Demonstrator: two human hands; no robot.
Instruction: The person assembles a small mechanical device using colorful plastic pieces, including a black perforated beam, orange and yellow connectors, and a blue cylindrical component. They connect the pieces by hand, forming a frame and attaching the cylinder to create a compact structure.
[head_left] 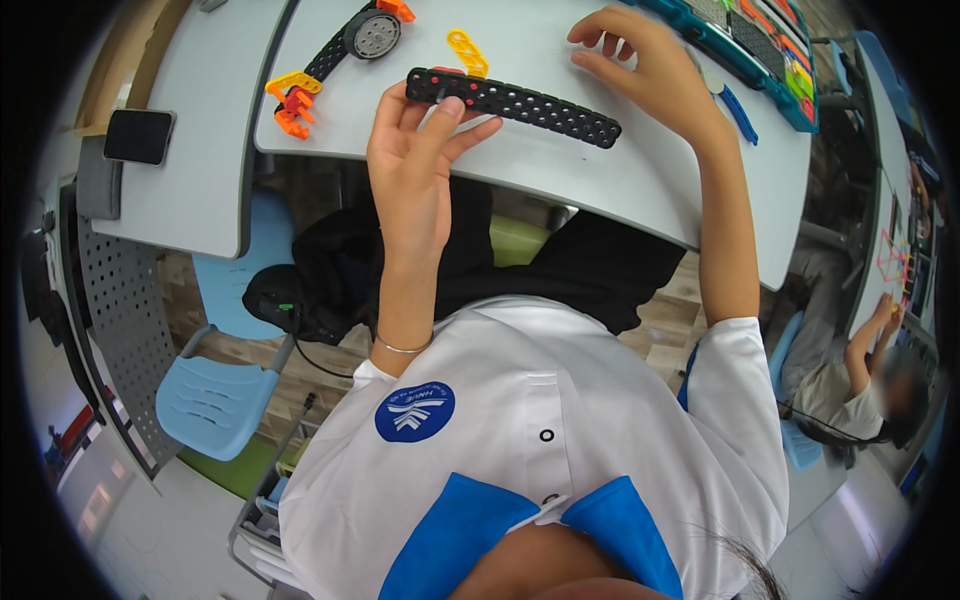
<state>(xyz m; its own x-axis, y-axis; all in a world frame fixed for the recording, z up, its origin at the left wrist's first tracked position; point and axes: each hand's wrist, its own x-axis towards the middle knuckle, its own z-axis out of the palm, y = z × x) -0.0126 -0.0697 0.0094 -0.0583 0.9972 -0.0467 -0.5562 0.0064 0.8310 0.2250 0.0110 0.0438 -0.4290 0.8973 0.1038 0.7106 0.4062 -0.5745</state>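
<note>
Black and perforated, a long beam (545, 110) is pinched between the left hand's (412, 150) thumb and fingers, red pegs (473, 88) at the gripped end. About two o'clock from it, the right hand (640, 65) hovers empty, fingers loosely curled. Around them on the white table (630, 185): a yellow piece (467, 53) at eleven, a wheeled assembly (372, 36) past nine, a blue tool (738, 113) at three.

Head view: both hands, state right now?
Left hand: closed, holding the black perforated beam between thumb and fingers.
Right hand: open, fingers slightly curled, nothing visible in it.
</note>
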